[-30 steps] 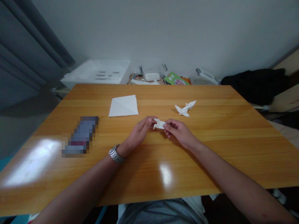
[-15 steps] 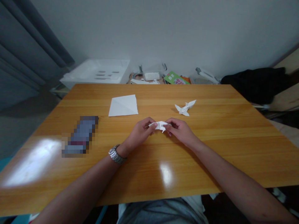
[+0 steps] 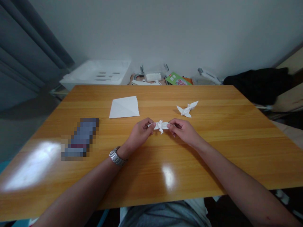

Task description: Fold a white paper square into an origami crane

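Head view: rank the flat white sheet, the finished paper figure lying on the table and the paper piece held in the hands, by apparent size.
1. flat white sheet
2. finished paper figure
3. held paper piece, partly hidden by the fingers of the left hand and right hand, so 2 and 3 are unsure.

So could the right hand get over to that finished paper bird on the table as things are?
Probably yes: the right hand pinches the small paper fold, but bare table lies between it and the paper bird.

Wooden table (image 3: pixel 213 164): a creased white paper sheet (image 3: pixel 124 107) is laid flat at the far left; a finished folded paper figure (image 3: pixel 187 109) is set apart, far right; a blurred object (image 3: pixel 80 137) is placed near left.
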Action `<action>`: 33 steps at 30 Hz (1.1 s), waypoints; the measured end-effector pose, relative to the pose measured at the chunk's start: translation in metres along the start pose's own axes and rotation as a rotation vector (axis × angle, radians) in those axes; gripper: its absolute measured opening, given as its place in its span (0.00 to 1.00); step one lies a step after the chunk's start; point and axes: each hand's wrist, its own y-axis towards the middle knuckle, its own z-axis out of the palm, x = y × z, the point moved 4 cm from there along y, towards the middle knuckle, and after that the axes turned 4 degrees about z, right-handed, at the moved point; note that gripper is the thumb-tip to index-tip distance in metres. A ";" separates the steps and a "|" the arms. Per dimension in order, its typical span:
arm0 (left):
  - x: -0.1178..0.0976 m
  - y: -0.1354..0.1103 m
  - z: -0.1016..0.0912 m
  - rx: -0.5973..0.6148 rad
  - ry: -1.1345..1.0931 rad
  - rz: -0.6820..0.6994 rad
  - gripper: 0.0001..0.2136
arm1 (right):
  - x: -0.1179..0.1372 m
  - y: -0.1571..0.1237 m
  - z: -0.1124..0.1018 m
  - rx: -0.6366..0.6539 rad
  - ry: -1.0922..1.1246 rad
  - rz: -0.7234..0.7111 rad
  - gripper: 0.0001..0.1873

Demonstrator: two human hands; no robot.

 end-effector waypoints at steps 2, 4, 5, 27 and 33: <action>0.000 0.000 -0.001 -0.001 0.007 -0.005 0.14 | 0.000 0.001 -0.001 0.005 -0.003 0.006 0.19; -0.001 0.000 -0.001 -0.002 0.009 -0.010 0.14 | -0.001 0.001 -0.002 0.006 -0.008 0.018 0.19; -0.001 0.001 -0.002 -0.002 0.010 -0.011 0.13 | -0.002 0.002 -0.003 0.006 -0.008 0.023 0.19; -0.008 -0.004 0.003 0.200 0.034 0.001 0.14 | 0.021 -0.006 -0.004 0.064 -0.171 -0.336 0.14; -0.001 -0.002 0.001 0.052 -0.078 -0.021 0.15 | 0.021 -0.006 -0.005 0.011 -0.163 -0.326 0.09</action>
